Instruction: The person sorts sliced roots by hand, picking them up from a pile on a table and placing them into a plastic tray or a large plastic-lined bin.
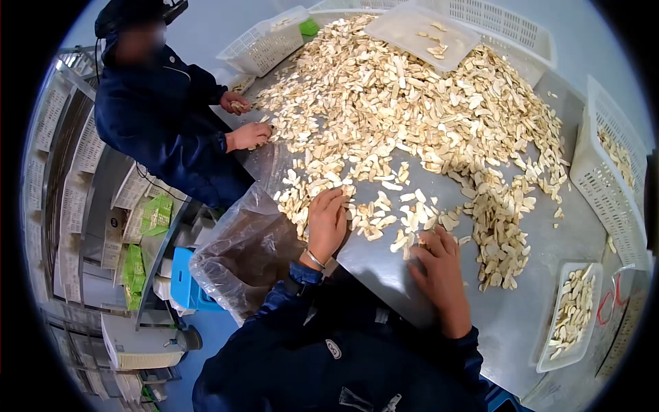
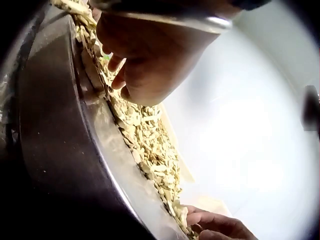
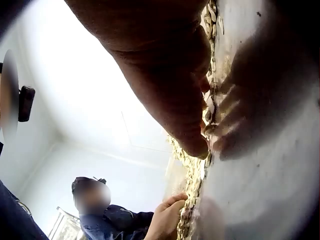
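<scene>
A large heap of pale dried slices (image 1: 412,96) covers much of a metal table. My left hand (image 1: 325,223) rests on slices at the heap's near left edge, above a plastic-lined bag; in the left wrist view this hand (image 2: 150,60) has its fingers bent down at the slices. My right hand (image 1: 439,271) touches a small group of slices (image 1: 417,216) near the table's front edge, fingers spread. The right wrist view shows that hand (image 3: 170,85) low over the metal, fingertips at the slices. No slice shows clearly gripped in either hand.
Another person (image 1: 165,117) handles slices at the left. A clear plastic bag (image 1: 240,247) hangs at the table edge. White baskets (image 1: 607,185) stand around the heap, a tray (image 1: 551,360) of slices lies at the right, and a translucent lid (image 1: 405,31) rests on top.
</scene>
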Demonstrator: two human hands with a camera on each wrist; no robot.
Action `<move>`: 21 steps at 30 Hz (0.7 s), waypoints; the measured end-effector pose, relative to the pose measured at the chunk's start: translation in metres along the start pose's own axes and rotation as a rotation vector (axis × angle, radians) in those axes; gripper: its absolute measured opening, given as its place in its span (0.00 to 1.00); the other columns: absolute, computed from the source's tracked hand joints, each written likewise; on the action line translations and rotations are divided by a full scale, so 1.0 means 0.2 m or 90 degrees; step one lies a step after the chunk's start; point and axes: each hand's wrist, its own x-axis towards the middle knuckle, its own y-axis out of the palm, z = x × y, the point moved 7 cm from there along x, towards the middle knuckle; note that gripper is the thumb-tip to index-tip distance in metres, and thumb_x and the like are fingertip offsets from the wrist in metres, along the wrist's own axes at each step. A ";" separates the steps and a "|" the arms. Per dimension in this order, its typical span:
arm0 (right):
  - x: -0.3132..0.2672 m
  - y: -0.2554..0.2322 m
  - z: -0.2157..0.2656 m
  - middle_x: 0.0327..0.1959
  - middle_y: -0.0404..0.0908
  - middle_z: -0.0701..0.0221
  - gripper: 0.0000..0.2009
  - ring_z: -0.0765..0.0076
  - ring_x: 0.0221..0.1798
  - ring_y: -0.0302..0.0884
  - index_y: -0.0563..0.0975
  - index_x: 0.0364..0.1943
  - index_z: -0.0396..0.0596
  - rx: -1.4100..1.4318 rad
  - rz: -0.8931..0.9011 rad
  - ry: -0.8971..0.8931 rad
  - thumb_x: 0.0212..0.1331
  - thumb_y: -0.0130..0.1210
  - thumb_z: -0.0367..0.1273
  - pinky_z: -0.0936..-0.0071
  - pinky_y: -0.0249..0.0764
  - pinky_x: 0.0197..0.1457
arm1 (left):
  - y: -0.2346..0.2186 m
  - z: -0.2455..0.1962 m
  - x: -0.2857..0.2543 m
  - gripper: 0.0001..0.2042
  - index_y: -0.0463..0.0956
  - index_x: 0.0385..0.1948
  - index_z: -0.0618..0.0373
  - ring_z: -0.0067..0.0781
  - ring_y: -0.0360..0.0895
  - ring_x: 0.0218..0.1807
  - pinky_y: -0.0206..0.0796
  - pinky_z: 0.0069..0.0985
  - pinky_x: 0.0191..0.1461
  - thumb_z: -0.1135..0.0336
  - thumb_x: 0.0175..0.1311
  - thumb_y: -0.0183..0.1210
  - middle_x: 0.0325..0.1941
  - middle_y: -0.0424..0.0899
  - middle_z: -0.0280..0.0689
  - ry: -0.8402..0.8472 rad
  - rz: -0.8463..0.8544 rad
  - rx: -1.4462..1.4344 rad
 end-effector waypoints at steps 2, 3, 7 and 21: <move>-0.01 0.01 -0.01 0.53 0.79 0.63 0.15 0.45 0.65 0.69 0.82 0.43 0.47 -0.012 0.008 -0.002 0.47 0.66 0.25 0.52 0.65 0.67 | -0.01 0.01 -0.01 0.10 0.82 0.42 0.62 0.55 0.74 0.58 0.65 0.42 0.64 0.75 0.59 0.58 0.51 0.81 0.45 -0.012 -0.008 -0.002; -0.02 0.01 -0.03 0.52 0.79 0.63 0.15 0.45 0.64 0.70 0.82 0.43 0.47 0.011 -0.024 0.014 0.48 0.65 0.25 0.53 0.65 0.67 | -0.01 0.00 -0.02 0.10 0.82 0.42 0.62 0.54 0.74 0.58 0.65 0.42 0.64 0.75 0.59 0.58 0.51 0.81 0.45 -0.020 -0.003 -0.011; -0.03 -0.05 -0.12 0.49 0.81 0.62 0.12 0.47 0.59 0.73 0.81 0.42 0.44 0.057 -0.140 0.094 0.51 0.62 0.23 0.55 0.69 0.64 | 0.03 -0.09 -0.03 0.11 0.81 0.43 0.61 0.55 0.73 0.59 0.64 0.43 0.64 0.73 0.58 0.60 0.52 0.80 0.46 -0.009 0.009 -0.049; -0.08 -0.09 -0.19 0.37 0.82 0.69 0.05 0.72 0.35 0.76 0.83 0.40 0.45 0.149 -0.237 0.219 0.62 0.59 0.26 0.75 0.72 0.38 | -0.06 -0.17 -0.04 0.06 0.81 0.34 0.58 0.48 0.77 0.44 0.69 0.38 0.50 0.77 0.57 0.60 0.38 0.83 0.40 0.080 0.051 -0.129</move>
